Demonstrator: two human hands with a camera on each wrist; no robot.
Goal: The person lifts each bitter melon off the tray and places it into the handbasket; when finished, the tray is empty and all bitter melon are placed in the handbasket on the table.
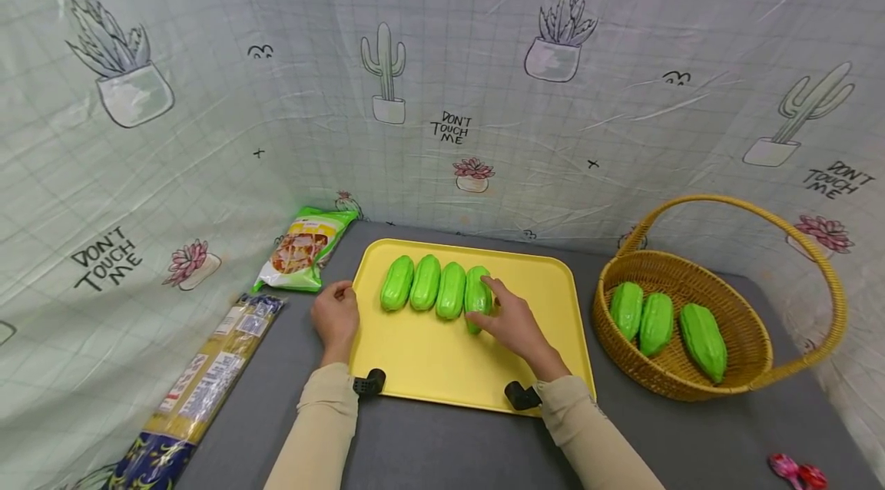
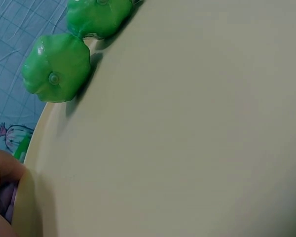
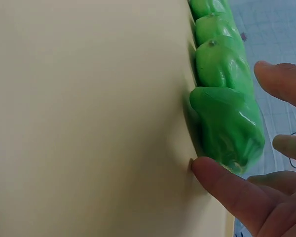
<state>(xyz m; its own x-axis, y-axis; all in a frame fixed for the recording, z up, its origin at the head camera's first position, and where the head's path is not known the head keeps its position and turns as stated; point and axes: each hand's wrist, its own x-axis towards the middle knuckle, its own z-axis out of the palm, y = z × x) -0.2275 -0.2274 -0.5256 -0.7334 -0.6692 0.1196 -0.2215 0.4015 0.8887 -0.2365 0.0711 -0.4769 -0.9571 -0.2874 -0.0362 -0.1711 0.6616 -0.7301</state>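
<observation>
Four glossy green ridged gourds stand side by side in a row on a yellow tray. Curled at the tray's left rim, my left hand pinches the edge, thumb on the rim in the left wrist view. My right hand is spread around the rightmost gourd. In the right wrist view its thumb lies right at the near end of that gourd, while the other fingers stand apart from its far side. The leftmost gourd also shows in the left wrist view.
A wicker basket with a tall handle holds three more green gourds on the right. At the left lie a green snack bag and a long noodle pack. Small pink and red wrapped things lie at the front right.
</observation>
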